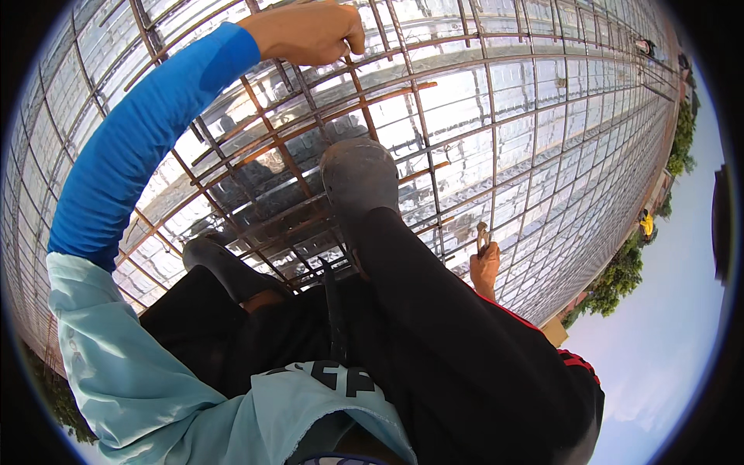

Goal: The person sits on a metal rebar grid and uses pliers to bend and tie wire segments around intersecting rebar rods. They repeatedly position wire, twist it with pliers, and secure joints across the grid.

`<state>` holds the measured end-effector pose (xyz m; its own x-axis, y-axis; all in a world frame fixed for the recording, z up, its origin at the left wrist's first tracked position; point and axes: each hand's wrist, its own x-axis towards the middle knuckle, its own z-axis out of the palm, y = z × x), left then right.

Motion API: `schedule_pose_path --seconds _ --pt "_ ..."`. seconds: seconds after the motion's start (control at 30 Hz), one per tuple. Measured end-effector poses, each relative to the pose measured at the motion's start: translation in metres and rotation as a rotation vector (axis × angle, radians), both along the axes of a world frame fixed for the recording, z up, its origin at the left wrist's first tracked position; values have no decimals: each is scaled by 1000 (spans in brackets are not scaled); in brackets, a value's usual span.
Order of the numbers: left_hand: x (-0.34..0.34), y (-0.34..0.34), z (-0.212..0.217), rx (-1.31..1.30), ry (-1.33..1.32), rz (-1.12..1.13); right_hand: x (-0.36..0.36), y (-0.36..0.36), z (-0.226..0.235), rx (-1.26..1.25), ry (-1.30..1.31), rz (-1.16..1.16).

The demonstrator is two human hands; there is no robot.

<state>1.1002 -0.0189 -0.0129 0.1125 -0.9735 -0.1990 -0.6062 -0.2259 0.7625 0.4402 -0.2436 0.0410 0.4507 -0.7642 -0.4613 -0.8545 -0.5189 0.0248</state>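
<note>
My left hand, at the end of a blue sleeve, is closed with bent fingers over a crossing of the rusty rebar mesh. What its fingertips pinch, if anything, is too small to make out. Beyond my right leg, my right hand is closed around a pair of pincers, whose jaws point away from me above the bars. Most of that forearm is hidden behind my knee. My grey right shoe and left shoe rest on the mesh.
Shiny ribbed metal sheeting lies under the bars, with my shadow on it. A dark narrow strip stands between my legs. Far to the right, a person in yellow is near green trees at the deck's edge.
</note>
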Motion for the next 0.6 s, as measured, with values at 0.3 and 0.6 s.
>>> schedule_pose_path --seconds 0.3,0.6 --pt "-114 -38 111 -146 309 634 236 2 150 169 -162 168" --pt "-220 -110 118 -557 1502 1503 480 17 180 150 172 920"
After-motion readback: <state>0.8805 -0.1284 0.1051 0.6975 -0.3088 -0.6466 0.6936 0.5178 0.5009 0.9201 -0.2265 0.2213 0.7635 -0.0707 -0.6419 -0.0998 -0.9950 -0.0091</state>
